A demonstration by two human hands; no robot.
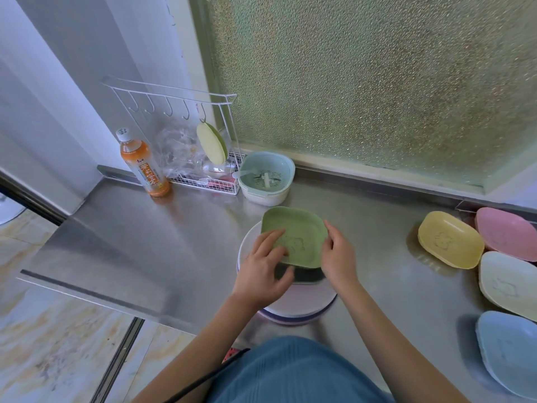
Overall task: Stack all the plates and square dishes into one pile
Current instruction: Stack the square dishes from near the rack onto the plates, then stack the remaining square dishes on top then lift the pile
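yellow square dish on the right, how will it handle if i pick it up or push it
The yellow square dish looks like thin moulded plastic, so probably stiff and light. Its flat base should keep it from rolling. On the smooth steel counter it may slide easily when pushed.

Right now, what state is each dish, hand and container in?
green square dish: held over the round plates, not yet seated
round plates: stacked
left hand: grips green dish
right hand: grips green dish
yellow dish: loose, unstacked
bottle: upright, capped

Left hand (263, 269) and right hand (338, 258) forward, fingers curled, gripping.
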